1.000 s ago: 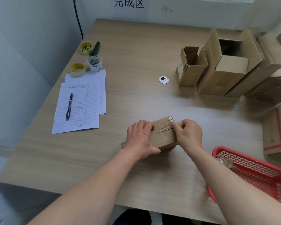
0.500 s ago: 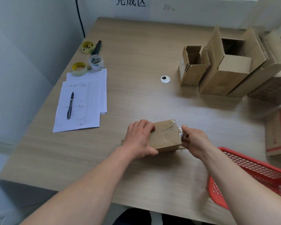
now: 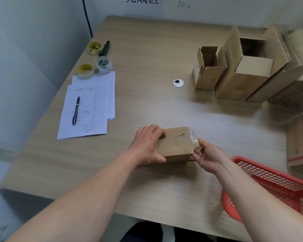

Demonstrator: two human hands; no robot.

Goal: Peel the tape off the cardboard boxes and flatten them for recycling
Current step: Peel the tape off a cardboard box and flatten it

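slid off the top of the box (image 3: 175, 145) to its right end since a second ago: right hand (image 3: 208, 154) pinching clear tape (image 3: 194, 138) there. left hand (image 3: 147, 145) clamped on the left end, frame centre; long axis left-right.

Looks to me like office or packing workroom: wood-grain desk (image 3: 147, 105) with cable grommet (image 3: 178, 83), lined sheets (image 3: 87, 109) and pen (image 3: 76, 110), tape rolls (image 3: 104, 64), opened cardboard boxes (image 3: 243, 70) stacked at right, red plastic basket (image 3: 273, 186), printed wall sign (image 3: 142, 0).
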